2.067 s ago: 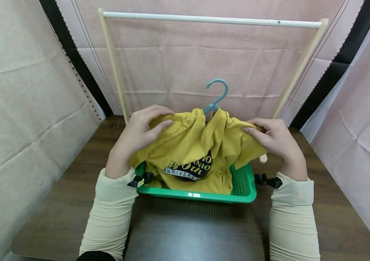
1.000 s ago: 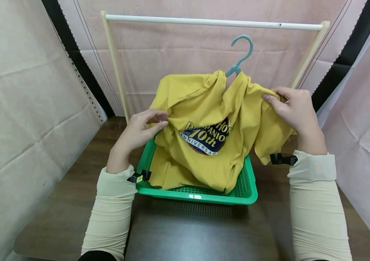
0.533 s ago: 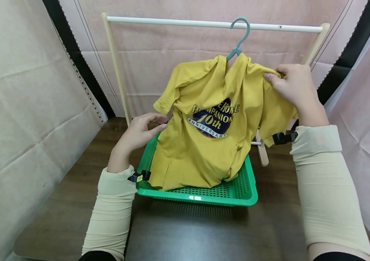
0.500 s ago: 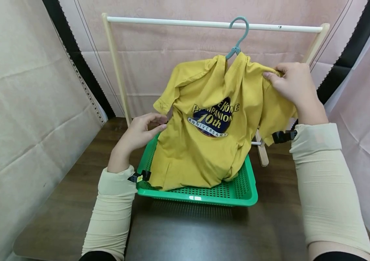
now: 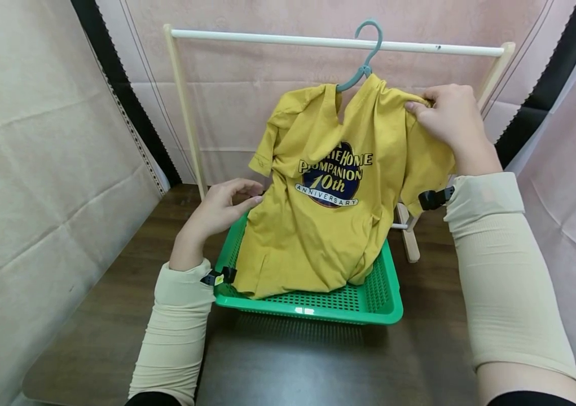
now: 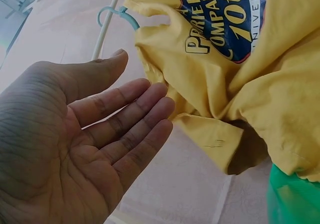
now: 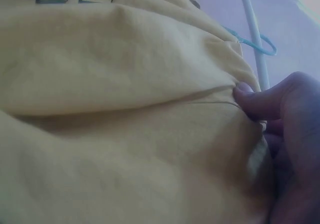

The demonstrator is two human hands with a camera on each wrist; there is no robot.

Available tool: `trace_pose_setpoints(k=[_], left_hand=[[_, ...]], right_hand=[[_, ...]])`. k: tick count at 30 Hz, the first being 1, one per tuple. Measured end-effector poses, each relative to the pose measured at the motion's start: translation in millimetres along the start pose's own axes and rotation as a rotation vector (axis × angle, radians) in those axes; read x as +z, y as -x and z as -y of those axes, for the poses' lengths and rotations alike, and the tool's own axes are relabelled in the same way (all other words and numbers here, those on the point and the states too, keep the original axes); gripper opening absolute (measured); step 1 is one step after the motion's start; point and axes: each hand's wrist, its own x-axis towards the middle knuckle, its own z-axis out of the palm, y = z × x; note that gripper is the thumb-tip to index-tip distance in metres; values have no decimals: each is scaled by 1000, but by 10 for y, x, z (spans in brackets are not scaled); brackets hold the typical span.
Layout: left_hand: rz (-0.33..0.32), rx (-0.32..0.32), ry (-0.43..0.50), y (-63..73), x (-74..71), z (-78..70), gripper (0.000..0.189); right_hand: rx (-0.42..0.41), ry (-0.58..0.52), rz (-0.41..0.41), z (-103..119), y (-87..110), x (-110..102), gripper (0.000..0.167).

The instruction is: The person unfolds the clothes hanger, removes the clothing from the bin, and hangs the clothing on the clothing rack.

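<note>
A yellow T-shirt (image 5: 318, 231) with a dark round print hangs on a blue hanger (image 5: 364, 70), its hem down in the green basket (image 5: 313, 313). The hanger's hook overlaps the white rod of the rack (image 5: 277, 39) in the head view. My right hand (image 5: 452, 121) pinches the shirt at its right shoulder between thumb and fingers; in the right wrist view the thumb (image 7: 255, 101) presses into the cloth. My left hand (image 5: 221, 208) is held beside the shirt's left edge, below the sleeve. The left wrist view shows its palm (image 6: 75, 169) with nothing in it and the fingers extended.
The basket stands on a brown wooden table (image 5: 298, 361). Behind it rises the rack on two pale posts, with a wooden foot (image 5: 409, 242) right of the basket. Pale cloth walls (image 5: 54, 141) enclose the table at the sides and back.
My right hand has raised the shirt and hanger out of the basket up to the rod, then shifted slightly left. My left hand has let go of the left shoulder and dropped lower.
</note>
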Motion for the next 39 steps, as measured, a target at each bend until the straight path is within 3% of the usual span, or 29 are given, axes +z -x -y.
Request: trace_pose_setpoints(k=[9, 21, 39], left_hand=[[1, -6, -14, 10, 2, -5, 32], [6, 5, -4, 11, -6, 10, 31], [20, -13, 2, 23, -27, 0, 32]], right_hand=[[-86, 45, -18, -12, -1, 109, 40], [-53, 40, 5, -36, 25, 193, 43], [-44, 67, 88, 19, 106, 96, 46]])
